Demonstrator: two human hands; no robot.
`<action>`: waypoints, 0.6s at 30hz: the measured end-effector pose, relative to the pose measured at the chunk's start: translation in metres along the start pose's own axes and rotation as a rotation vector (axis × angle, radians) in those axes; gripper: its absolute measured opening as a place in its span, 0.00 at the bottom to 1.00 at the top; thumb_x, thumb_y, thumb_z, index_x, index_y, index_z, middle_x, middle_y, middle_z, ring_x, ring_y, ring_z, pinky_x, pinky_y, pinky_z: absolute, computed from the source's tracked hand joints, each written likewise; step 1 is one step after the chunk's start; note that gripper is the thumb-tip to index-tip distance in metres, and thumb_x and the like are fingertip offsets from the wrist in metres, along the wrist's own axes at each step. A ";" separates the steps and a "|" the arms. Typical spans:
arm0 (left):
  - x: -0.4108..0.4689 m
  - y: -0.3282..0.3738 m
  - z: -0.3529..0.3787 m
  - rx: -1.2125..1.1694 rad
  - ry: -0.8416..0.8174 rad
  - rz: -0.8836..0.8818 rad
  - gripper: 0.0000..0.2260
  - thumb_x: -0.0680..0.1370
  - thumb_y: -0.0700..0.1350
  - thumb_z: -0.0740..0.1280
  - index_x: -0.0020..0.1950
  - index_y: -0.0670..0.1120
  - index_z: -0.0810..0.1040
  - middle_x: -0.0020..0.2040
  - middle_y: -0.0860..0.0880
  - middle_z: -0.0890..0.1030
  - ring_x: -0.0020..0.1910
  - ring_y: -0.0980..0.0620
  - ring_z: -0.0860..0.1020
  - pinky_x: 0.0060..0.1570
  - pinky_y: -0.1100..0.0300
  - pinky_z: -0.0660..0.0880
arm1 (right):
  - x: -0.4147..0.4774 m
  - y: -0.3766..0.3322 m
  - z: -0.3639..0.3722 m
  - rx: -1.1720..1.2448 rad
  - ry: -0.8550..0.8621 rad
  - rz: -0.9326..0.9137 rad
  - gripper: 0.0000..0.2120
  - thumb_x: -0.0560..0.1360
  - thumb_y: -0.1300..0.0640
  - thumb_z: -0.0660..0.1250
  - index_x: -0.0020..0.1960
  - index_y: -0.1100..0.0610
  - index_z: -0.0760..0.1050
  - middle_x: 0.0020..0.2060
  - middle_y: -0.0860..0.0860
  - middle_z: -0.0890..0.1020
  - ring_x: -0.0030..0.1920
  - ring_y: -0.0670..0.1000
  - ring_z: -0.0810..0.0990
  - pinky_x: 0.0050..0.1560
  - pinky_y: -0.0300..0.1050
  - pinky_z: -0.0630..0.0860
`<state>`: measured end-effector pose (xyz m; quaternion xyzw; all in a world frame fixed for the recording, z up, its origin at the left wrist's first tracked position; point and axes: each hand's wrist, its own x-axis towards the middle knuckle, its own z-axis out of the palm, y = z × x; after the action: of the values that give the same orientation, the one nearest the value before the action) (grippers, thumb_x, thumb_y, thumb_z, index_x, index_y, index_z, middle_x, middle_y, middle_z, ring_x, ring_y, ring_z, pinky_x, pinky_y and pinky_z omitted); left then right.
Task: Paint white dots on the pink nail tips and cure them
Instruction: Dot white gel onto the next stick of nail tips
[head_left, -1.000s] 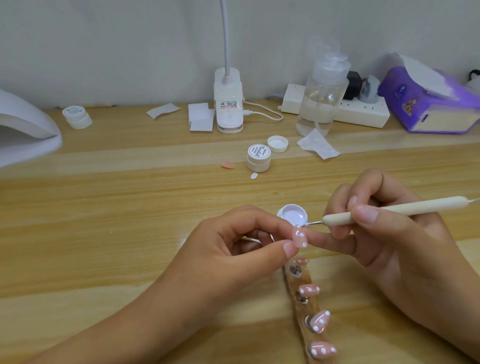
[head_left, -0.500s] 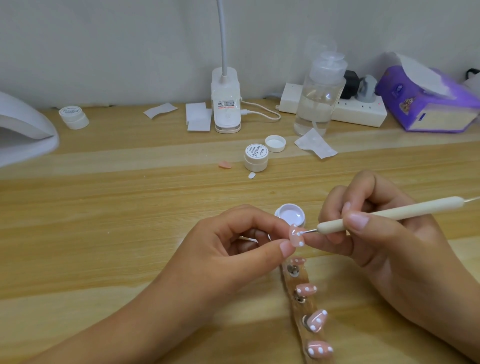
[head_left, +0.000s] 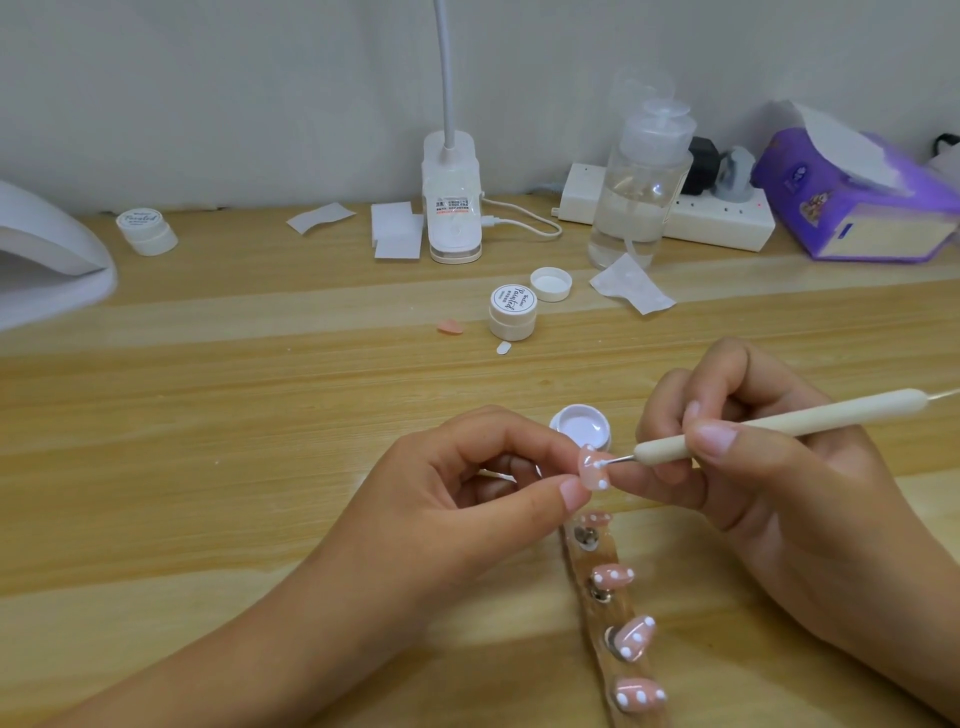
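The left hand (head_left: 467, 499) pinches the light, rigid pink nail tip (head_left: 593, 468) by its edges, clear of wet dots, while the right hand (head_left: 769, 467) grips the dotting tool (head_left: 779, 422).

wood table (head_left: 208, 415), gel pots (head_left: 512, 312), tissue pack (head_left: 852, 208)

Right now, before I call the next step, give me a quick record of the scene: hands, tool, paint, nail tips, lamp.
left hand: pinches one pink nail tip between thumb and forefinger
right hand: holds the dotting pen like a pencil
pen point: on the held nail tip, white paint at the contact
held tip: a few white dots showing
paint pot: open, on the table just behind the held tip
strip: below the hands, four pink tips on it, white dots showing
lamp: far left, partly in frame
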<state>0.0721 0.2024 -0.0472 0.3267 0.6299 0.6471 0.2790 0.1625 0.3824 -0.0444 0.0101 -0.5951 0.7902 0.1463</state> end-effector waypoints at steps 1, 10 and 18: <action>0.000 0.000 0.000 0.000 0.000 0.001 0.07 0.68 0.50 0.73 0.42 0.50 0.84 0.42 0.50 0.83 0.42 0.56 0.78 0.44 0.67 0.74 | 0.000 0.000 0.000 0.001 0.002 0.001 0.03 0.67 0.59 0.67 0.36 0.55 0.74 0.33 0.51 0.77 0.36 0.47 0.81 0.43 0.44 0.81; 0.000 -0.001 -0.001 0.016 -0.003 0.015 0.06 0.68 0.50 0.72 0.42 0.50 0.84 0.42 0.51 0.82 0.42 0.57 0.78 0.44 0.68 0.74 | 0.000 0.000 0.000 0.003 -0.013 -0.005 0.03 0.68 0.59 0.67 0.36 0.55 0.75 0.33 0.50 0.78 0.36 0.46 0.81 0.44 0.44 0.81; 0.000 0.001 0.001 0.026 -0.009 0.013 0.07 0.68 0.51 0.72 0.43 0.51 0.84 0.44 0.42 0.81 0.42 0.53 0.77 0.44 0.65 0.73 | 0.001 -0.002 0.002 0.042 0.020 0.010 0.02 0.67 0.59 0.67 0.36 0.55 0.75 0.32 0.51 0.76 0.34 0.46 0.78 0.43 0.48 0.82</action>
<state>0.0729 0.2029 -0.0460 0.3374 0.6348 0.6392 0.2731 0.1615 0.3815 -0.0420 0.0025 -0.5771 0.8031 0.1480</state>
